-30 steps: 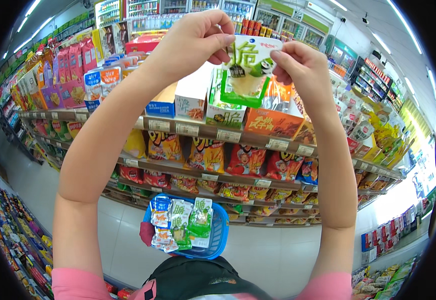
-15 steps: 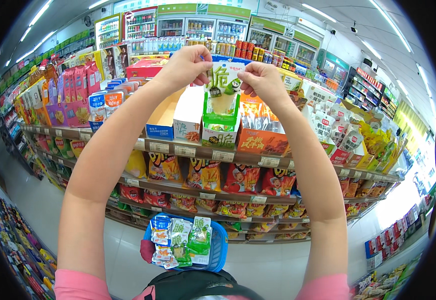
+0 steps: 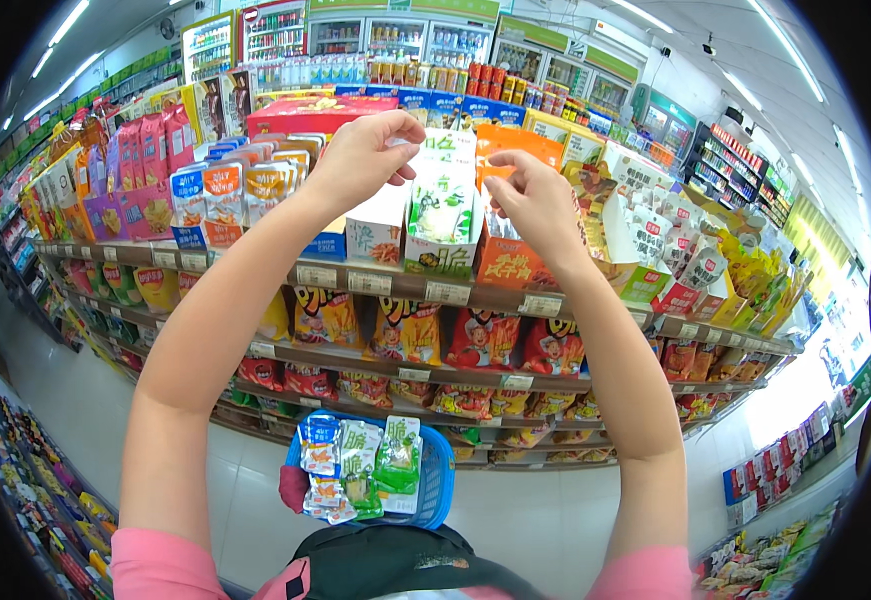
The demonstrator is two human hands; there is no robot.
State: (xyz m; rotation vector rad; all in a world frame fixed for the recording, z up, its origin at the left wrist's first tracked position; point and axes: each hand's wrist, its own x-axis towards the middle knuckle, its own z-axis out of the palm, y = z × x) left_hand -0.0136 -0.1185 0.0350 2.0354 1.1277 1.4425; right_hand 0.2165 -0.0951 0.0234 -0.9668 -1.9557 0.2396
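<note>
A green and white snack packet (image 3: 443, 208) stands in an open white display box (image 3: 440, 258) on the top shelf. My left hand (image 3: 371, 158) is raised just left of that packet, thumb and fingers apart, holding nothing. On the other side, my right hand (image 3: 534, 205) hovers before an orange display box (image 3: 508, 262), its fingers loosely bent and empty. Below, a blue basket (image 3: 440, 480) contains blue and white packets (image 3: 322, 455) and green and white packets (image 3: 398, 460).
Display boxes crowd the top shelf, with orange and silver packets (image 3: 274, 180) at left and white packets (image 3: 666, 240) at right. Bags of chips (image 3: 406, 330) fill the lower shelves. Drink fridges (image 3: 396, 45) line the back wall. Another shelf (image 3: 21, 470) runs along my left.
Both hands have let go of the green and white packet's top corners and moved slightly apart. The packet now rests lower, inside the white display box.
</note>
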